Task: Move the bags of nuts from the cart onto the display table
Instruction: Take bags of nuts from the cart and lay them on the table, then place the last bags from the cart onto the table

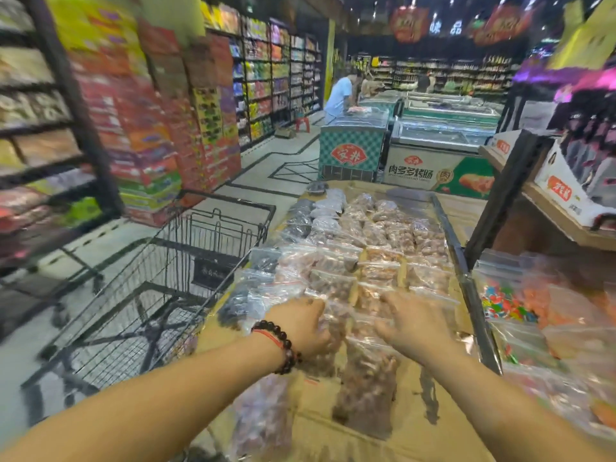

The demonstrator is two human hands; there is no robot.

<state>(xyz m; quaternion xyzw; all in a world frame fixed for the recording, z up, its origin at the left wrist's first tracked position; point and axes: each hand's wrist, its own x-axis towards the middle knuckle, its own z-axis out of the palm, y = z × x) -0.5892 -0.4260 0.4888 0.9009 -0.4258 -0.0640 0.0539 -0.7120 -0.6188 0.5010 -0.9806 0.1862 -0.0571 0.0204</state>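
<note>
**A:** Where are your hands sitting right now?

**B:** Both are reaching forward over the tabletop [420,425], which is covered in brown cardboard. Your left hand [301,323], wearing a dark bead bracelet [283,345] at the wrist, is lying on the clear bags of nuts [353,271] with its fingers curling down into them. The picture is blurring there, so you cannot tell whether it is gripping a bag or only pressing on it.

**A:** And the right one?

**B:** Your right hand [411,323] is spreading flat, fingers straight, touching the top of the bags just beside the left hand and holding nothing.

**A:** Where are the bags lying?

**B:** They are filling the tabletop in rows running away from you. One long bag of brown nuts [366,388] is lying nearest you, just under your hands.

**A:** And the cart?

**B:** The black wire cart [160,288] is standing on your left, touching the tabletop's edge.
</note>
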